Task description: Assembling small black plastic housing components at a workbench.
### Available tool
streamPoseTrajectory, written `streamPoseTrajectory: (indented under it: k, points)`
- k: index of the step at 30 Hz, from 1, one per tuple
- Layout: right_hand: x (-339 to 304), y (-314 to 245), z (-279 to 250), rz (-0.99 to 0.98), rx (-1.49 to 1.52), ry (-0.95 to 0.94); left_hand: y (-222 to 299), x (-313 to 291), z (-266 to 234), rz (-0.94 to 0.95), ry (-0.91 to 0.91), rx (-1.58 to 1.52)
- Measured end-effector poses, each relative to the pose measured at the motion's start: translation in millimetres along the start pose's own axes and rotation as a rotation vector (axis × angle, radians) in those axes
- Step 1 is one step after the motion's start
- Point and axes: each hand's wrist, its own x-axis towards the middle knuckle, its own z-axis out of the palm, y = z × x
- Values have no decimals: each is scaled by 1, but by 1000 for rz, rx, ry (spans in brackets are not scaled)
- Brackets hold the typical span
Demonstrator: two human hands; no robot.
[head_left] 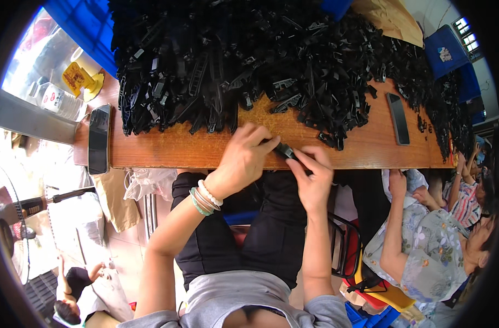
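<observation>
Between my two hands, just over the near edge of the table, is a small black plastic part [284, 150]. My left hand [248, 148], with bracelets at the wrist, pinches its left end between thumb and fingers. The fingers of my right hand [313, 174] close on its other end. Its exact kind is too small to make out. Beyond my hands lies a big heap of black plastic parts [206, 65], many of them long and slotted. A few loose pieces [330, 139] sit at the heap's near edge, close to my right hand.
A phone [99, 139] lies at the left of the wooden table [167, 150], another phone [398, 118] at the right. Back left are a water bottle [61, 101] and a yellow tape dispenser [80, 81]. On the right, a person in a floral top [424, 251] sits beside me.
</observation>
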Motion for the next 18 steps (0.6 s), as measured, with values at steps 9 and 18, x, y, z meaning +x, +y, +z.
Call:
streamPoseTrajectory:
  k: [9,18]
  points:
    - [-9,1,-7,-22,100,-115,-12,13,-16,-142,-184,-371]
    - [30,20,-2,-296,-528,217,-10,57,32,103,-160,477]
